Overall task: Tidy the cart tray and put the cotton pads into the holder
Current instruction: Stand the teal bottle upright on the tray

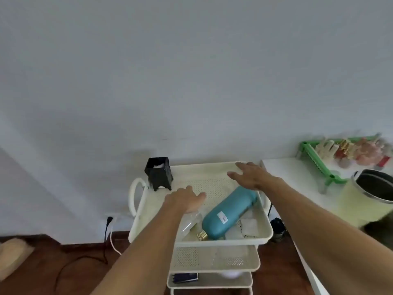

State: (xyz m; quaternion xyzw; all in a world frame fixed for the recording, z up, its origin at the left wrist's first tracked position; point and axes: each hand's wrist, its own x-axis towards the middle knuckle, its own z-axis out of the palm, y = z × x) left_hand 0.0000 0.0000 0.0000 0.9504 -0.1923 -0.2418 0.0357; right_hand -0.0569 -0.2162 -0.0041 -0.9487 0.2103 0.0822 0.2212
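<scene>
Both hands are hovering flat and empty over the cream cart tray (221,167), fingers spread, the left hand (184,201) sitting nearer the black holder (159,175) at the far-left corner. The teal case (228,212) is lying diagonally, near-left to far-right, under the right hand (251,175). The cotton pads (249,227) are resting near-right, closer to the right arm; the case's white label is showing no readable writing.

The light is soft and a bit dim, with no bright glare. The wall (191,71) looks grey-blue, and a big faint shadow lies on it left of the black holder (159,175). The whole picture is a little fuzzy. The green rack (319,162), far right of the holder, is smeared. Straight lines bend near the edges, and the arms look stretched.
</scene>
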